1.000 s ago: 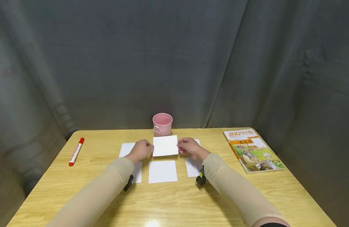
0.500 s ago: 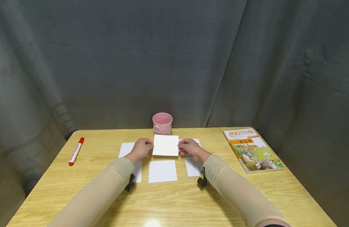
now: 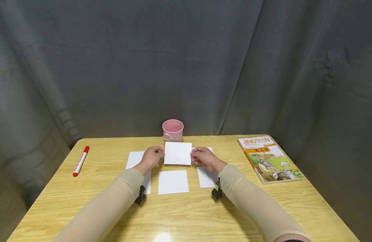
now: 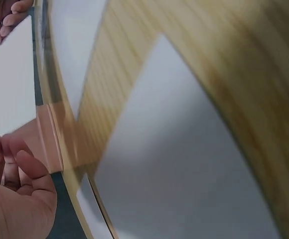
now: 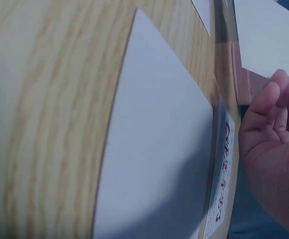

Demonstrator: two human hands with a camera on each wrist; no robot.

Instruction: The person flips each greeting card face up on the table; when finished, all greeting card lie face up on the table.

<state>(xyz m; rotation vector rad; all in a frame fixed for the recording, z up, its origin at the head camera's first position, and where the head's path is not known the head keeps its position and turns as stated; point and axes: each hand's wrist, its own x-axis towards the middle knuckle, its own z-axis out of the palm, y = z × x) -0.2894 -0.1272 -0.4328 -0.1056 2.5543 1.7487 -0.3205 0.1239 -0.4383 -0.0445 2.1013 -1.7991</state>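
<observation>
A blank white card (image 3: 178,153) is held up over the table in front of a pink bucket (image 3: 173,129). My left hand (image 3: 151,157) pinches its left edge between thumb and fingers. At the opposite edge, my right hand (image 3: 205,157) grips it the same way. Below lie more white cards in two rows, among them a front middle card (image 3: 173,182) and a front right card (image 3: 205,177). In the right wrist view, a card behind the front right one bears dark red handwriting (image 5: 224,172). My hands and sleeves partly cover the side cards.
A red-capped white marker (image 3: 81,161) lies at the table's left side. On the right is a magazine (image 3: 270,159) with a colourful cover. Grey curtain (image 3: 186,67) hangs behind the wooden table (image 3: 186,215).
The held card has shifted slightly right and up in the head view, overlapping the bucket's lower part more. Both hands keep their hold and drift slightly right with it.
</observation>
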